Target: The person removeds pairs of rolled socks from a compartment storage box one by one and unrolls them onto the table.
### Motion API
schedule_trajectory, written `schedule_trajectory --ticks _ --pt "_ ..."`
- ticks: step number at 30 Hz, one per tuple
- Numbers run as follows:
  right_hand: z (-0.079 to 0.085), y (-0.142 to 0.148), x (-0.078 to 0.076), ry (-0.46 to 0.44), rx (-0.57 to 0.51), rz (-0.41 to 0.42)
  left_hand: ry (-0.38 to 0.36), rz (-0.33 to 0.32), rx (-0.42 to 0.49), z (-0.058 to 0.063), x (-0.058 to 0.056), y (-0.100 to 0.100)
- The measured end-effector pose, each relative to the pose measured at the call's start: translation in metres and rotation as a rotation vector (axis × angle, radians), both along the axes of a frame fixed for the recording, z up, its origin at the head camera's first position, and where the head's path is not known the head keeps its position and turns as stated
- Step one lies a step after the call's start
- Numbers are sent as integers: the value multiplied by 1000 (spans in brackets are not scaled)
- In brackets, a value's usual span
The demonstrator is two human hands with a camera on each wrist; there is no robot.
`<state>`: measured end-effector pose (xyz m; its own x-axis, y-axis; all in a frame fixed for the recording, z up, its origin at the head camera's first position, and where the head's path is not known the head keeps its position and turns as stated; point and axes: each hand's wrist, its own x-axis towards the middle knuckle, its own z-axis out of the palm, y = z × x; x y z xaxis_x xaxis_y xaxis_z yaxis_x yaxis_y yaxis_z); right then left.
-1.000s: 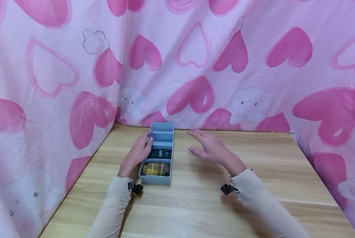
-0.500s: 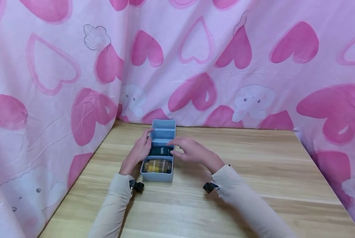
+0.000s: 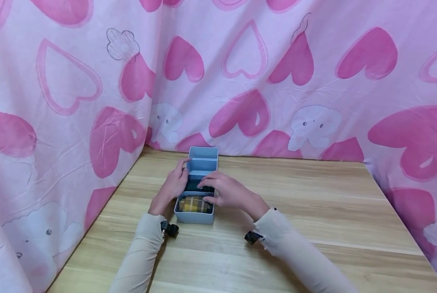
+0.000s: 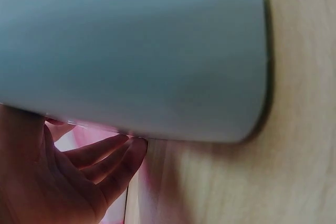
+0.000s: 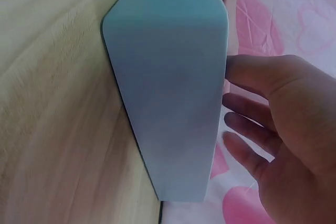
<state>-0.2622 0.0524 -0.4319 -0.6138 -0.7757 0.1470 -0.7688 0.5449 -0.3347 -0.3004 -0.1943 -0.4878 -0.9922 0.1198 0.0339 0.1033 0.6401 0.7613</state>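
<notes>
A long blue-grey divided storage box (image 3: 195,218) stands on the table, its compartments in a row. My left hand (image 3: 173,183) holds its left wall, thumb at the rim and fingers along the outer side; the left wrist view has those fingers against the wall. In the nearest compartment lies a folded yellow-brown plaid cloth (image 3: 192,203). A dark folded cloth (image 3: 192,185) fills the one behind it, partly hidden by my right hand (image 3: 227,191). That hand reaches over the right rim with bent, spread fingers; whether they touch the dark cloth I cannot tell.
The two far compartments (image 3: 202,165) show bare walls. Wooden tabletop (image 3: 298,211) extends to the right and front of the box. A pink heart-patterned curtain (image 3: 236,106) hangs at the back, close behind the box, and along both sides.
My right hand has moved left from beside the box to over the dark cloth, covering its white letters. My left hand has stayed at the box's left wall.
</notes>
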Motion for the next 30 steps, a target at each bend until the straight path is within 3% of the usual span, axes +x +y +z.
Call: schedule_trajectory --ticks 6,15,25,30 --pt "0 -5 6 -20 -17 35 4 -2 1 0 -1 -1" --pt "-2 -12 10 30 40 14 16 2 -3 0 1 0" --pt "6 -15 16 -2 132 -37 -2 -1 18 0 1 0" --pt "7 -19 20 65 215 -58 11 3 13 0 2 1"
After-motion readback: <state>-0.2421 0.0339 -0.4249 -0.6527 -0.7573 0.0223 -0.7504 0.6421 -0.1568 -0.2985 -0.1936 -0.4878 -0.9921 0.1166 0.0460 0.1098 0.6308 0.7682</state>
